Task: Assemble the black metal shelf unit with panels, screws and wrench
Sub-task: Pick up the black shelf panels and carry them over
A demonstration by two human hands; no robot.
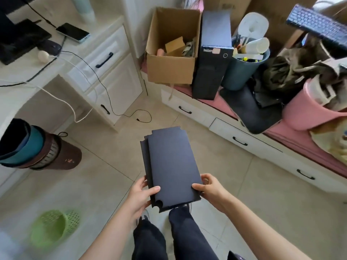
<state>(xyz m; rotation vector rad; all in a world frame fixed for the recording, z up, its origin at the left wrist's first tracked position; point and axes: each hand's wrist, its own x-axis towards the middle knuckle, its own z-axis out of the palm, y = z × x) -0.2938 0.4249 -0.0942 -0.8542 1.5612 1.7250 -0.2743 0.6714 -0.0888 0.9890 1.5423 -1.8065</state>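
Head view: we hold a stack of black panels point(171, 166) above the tiled floor point(234, 194), the left hand point(139, 194) gripping its near left edge with thumb on top and the right hand point(208, 186) gripping the near right corner likewise. We see at least two notched panels lying flat together and unjoined. No screws, wrench or frame appear among the cardboard box point(171, 66) and green basket point(52, 227), so we judge assembly barely begun, with all fastening left.
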